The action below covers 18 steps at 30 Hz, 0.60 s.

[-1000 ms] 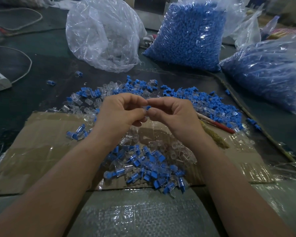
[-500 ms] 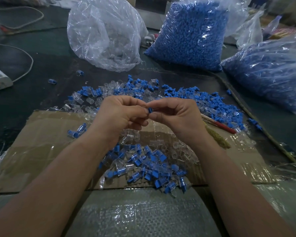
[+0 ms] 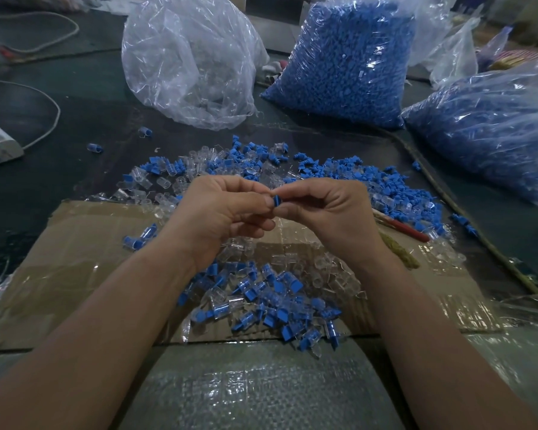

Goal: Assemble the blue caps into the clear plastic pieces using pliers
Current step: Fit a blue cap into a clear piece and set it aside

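We pinch 1 small ridged blue cap (image 3: 275,201) between our left hand (image 3: 218,218) and right hand (image 3: 330,218), above glossy taped cardboard (image 3: 75,259); our curled fingers hide most of it.

hands (image 3: 221,218): 2 | blue-filled bags (image 3: 345,63): 2 | bag of clear pieces (image 3: 190,60): 1 | cardboard sheet (image 3: 59,268): 1

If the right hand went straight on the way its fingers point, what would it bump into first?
The left hand, almost at once: the right hand points leftward at it, with only the blue cap pinched between their fingertips. Depth looks matched, but uncertain.
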Motion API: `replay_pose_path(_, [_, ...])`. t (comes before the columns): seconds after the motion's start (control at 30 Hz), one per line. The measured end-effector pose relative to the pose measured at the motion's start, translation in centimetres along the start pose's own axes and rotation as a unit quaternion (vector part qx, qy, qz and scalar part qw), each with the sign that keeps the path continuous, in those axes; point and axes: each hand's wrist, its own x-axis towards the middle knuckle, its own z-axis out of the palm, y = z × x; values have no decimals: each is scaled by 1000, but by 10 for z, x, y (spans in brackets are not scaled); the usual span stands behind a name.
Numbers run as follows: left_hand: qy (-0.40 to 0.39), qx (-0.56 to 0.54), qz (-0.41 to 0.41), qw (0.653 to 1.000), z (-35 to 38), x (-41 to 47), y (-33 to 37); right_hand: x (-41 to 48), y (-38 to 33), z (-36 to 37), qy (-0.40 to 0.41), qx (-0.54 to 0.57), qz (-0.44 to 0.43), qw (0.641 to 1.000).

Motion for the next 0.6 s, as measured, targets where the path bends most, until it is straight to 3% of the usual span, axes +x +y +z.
replay_pose_path(0.33, [9,18,-25,999,-1,2,-1,0,3,-2,-14,-50,-15,999])
replay_pose_path(0.6, [14,8,-19,1000,0,2,-3,0,-4,-8,-33,-50,42,997])
